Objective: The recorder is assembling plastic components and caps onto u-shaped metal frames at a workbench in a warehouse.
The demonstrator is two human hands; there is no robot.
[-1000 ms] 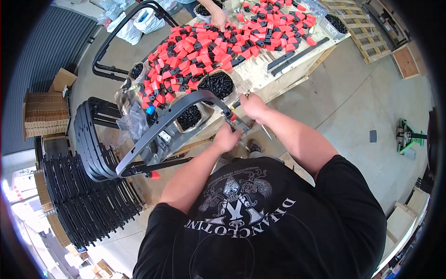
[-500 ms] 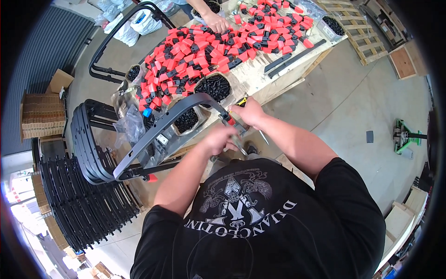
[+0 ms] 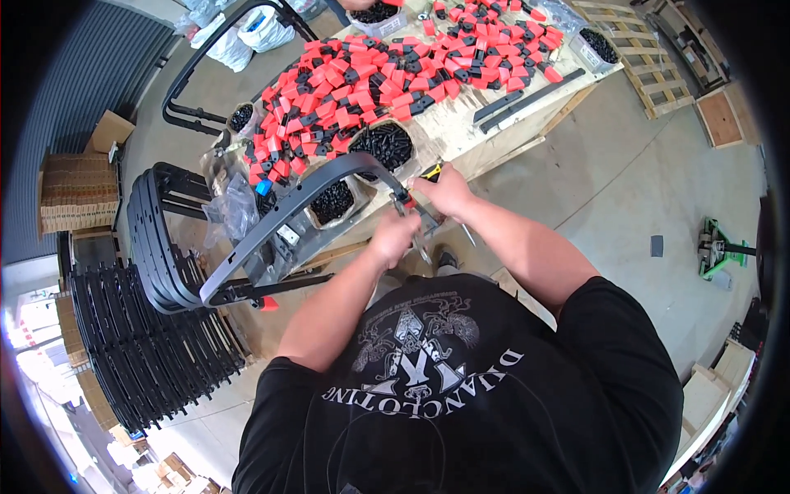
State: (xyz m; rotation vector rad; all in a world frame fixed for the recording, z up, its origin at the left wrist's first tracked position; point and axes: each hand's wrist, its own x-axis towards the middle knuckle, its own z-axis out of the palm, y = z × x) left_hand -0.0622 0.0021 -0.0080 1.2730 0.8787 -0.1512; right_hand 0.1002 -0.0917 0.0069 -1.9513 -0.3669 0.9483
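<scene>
A curved black metal frame (image 3: 284,210) lies across the near left corner of the workbench, with a small red piece (image 3: 409,202) at its near end. My left hand (image 3: 395,235) is closed around a silver, pliers-like tool (image 3: 423,250) beside that end; its jaws are mostly hidden. Just to the right, my right hand (image 3: 446,194) grips a screwdriver (image 3: 432,172) by its yellow and black handle, the thin shaft pointing down toward me. A tub of black plastic parts (image 3: 383,148) and a second tub of small black parts (image 3: 332,202) stand behind the frame.
Red and black caps (image 3: 354,86) are heaped over the workbench (image 3: 461,144). Black bars (image 3: 531,101) lie at its right edge. Stacked black frames (image 3: 160,247) stand at left. Another person's hand (image 3: 355,4) is at the far side. A wooden pallet (image 3: 638,58) lies far right.
My left hand has moved up slightly with the tool toward the frame's end. My right hand keeps the screwdriver almost in place. The other person's hand has drawn back to a far tub.
</scene>
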